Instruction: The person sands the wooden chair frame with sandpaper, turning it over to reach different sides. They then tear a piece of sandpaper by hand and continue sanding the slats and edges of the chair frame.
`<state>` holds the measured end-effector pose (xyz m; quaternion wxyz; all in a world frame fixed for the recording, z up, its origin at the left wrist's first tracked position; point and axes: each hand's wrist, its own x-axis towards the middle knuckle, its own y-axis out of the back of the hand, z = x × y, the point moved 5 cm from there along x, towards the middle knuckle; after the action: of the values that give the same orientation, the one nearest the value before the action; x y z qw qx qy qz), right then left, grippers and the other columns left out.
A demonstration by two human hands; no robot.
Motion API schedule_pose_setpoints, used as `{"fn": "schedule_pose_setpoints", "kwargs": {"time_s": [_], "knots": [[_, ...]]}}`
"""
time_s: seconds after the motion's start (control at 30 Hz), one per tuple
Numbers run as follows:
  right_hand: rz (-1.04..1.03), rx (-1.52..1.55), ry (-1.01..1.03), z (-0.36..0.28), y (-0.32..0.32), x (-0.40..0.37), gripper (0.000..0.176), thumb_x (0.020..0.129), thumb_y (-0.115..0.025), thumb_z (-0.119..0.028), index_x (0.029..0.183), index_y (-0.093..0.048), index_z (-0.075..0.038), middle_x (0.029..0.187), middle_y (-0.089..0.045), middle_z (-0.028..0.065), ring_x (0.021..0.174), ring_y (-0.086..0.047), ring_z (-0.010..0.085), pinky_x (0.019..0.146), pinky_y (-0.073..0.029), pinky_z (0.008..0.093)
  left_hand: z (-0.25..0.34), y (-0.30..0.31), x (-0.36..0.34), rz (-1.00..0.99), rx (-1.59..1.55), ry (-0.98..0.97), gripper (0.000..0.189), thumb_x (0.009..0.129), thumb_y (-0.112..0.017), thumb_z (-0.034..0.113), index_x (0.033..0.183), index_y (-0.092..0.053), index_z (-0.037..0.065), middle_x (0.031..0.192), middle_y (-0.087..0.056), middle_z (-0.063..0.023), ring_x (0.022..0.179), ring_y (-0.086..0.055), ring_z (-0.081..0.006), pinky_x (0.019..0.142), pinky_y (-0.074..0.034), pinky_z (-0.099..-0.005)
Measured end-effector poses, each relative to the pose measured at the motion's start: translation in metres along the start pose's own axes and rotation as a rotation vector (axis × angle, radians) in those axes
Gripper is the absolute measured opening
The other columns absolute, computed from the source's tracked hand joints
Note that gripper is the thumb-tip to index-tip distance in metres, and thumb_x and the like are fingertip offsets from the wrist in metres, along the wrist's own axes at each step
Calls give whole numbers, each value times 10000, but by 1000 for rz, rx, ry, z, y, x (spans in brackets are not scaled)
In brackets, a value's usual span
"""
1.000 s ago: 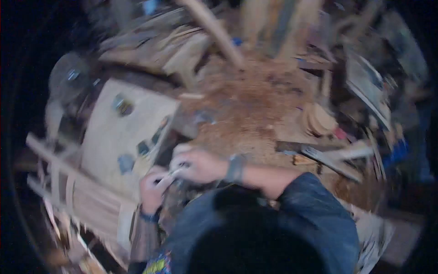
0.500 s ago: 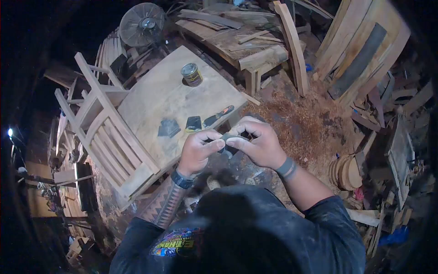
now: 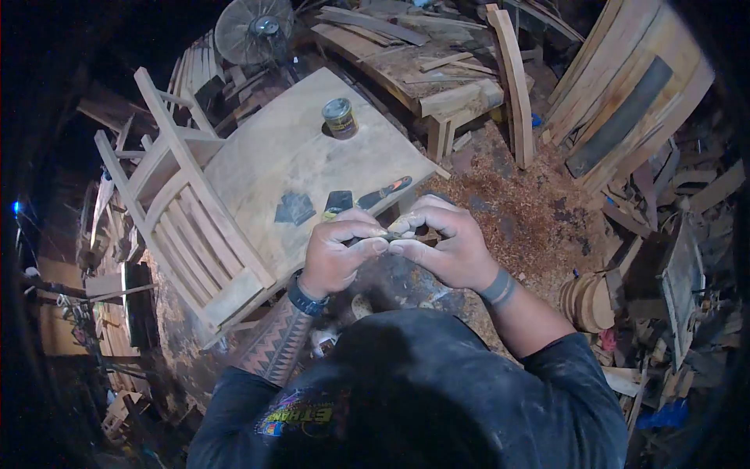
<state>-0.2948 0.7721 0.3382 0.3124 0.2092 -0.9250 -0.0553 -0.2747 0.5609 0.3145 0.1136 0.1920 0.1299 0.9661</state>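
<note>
My left hand [image 3: 337, 254] and my right hand [image 3: 451, 248] are pinched together in front of my body, thumbs nearly tip to tip. Between them is a small dark piece of sandpaper [image 3: 398, 235], mostly covered by fingers and seen as a narrow strip. Just beyond my hands is the edge of a pale wooden tabletop [image 3: 262, 152]. On it lie several dark grey sheets [image 3: 294, 209], a black piece with a yellow edge [image 3: 339, 202] and a tool with a black and orange handle [image 3: 384, 191]. A labelled can [image 3: 340, 119] stands farther back.
A slatted wooden chair [image 3: 187, 211] leans against the table's left side. Behind are a fan [image 3: 254, 31] and a bench [image 3: 445, 102] loaded with boards. Shavings [image 3: 508, 223] cover the floor at right, near leaning planks [image 3: 625, 94] and stacked curved wood pieces [image 3: 587, 302].
The sandpaper showed a broader dark face before and now appears as a thin strip between my fingertips. My hands have drawn slightly closer around it. The view has shifted a little.
</note>
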Motion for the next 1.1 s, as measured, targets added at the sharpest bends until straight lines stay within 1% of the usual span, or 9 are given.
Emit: {"fn": "schedule_pose_setpoints", "kwargs": {"time_s": [0.23,0.33,0.43,0.53,0.63,0.8,0.9,1.0,1.1], "knots": [[-38,-39,9,-3,-11,5,138,904,-860,-110,974,-769,-35,893,-705,95,827,-675,227,740,-512,364,0,7,-9,-25,50,-66,173,898,-873,88,1037,-818,-1,988,-760,-121,941,-721,-226,824,-558,-349],[-28,-29,-13,-3,-15,5,126,917,-846,-117,946,-753,-37,880,-698,94,808,-668,227,732,-507,363,0,10,-10,-15,56,-90,204,877,-899,101,1042,-822,8,963,-765,-111,901,-725,-212,803,-557,-351],[-32,-48,-31,-5,-16,6,136,922,-842,-123,922,-736,-38,875,-693,93,806,-668,227,735,-508,361,15,14,-8,-25,176,-61,223,854,-923,121,1026,-827,19,914,-769,-89,851,-724,-197,790,-556,-345],[-46,-51,-45,-6,-16,8,152,922,-842,-128,906,-720,-38,872,-688,91,806,-665,224,739,-507,359,4,16,-17,66,107,-15,209,850,-925,131,992,-822,19,875,-770,-74,816,-723,-193,774,-554,-341],[-58,-28,-90,-4,-17,7,171,923,-845,-132,896,-706,-36,873,-683,82,808,-655,204,746,-506,352,4,16,-16,11,91,48,192,867,-917,145,946,-807,10,853,-760,-75,816,-717,-176,771,-550,-325],[-136,89,-262,5,-19,3,191,928,-849,-135,887,-693,-33,879,-679,59,822,-640,159,757,-504,334,-6,14,-16,-115,-99,216,190,926,-874,159,962,-784,-5,891,-748,-47,843,-685,-118,780,-539,-294],[-189,71,-207,1,-15,4,174,936,-857,-159,932,-743,-28,896,-723,81,848,-708,184,772,-553,351,-7,10,-17,-174,-210,280,192,956,-846,159,1004,-775,-13,942,-749,-26,880,-671,-97,802,-536,-282],[-245,34,-225,-3,-12,3,184,919,-870,-148,988,-749,-28,924,-739,85,881,-725,198,826,-576,358,-8,7,-18,-216,-265,329,176,975,-823,149,1026,-773,-12,976,-753,-16,910,-671,-90,835,-534,-276],[-83,148,-177,0,-12,-2,251,891,-902,-142,1063,-754,-34,963,-745,67,916,-714,168,847,-565,317,-10,5,-15,-264,-299,365,163,991,-805,136,1049,-766,-11,1003,-757,-22,939,-678,-92,864,-531,-267]]}}
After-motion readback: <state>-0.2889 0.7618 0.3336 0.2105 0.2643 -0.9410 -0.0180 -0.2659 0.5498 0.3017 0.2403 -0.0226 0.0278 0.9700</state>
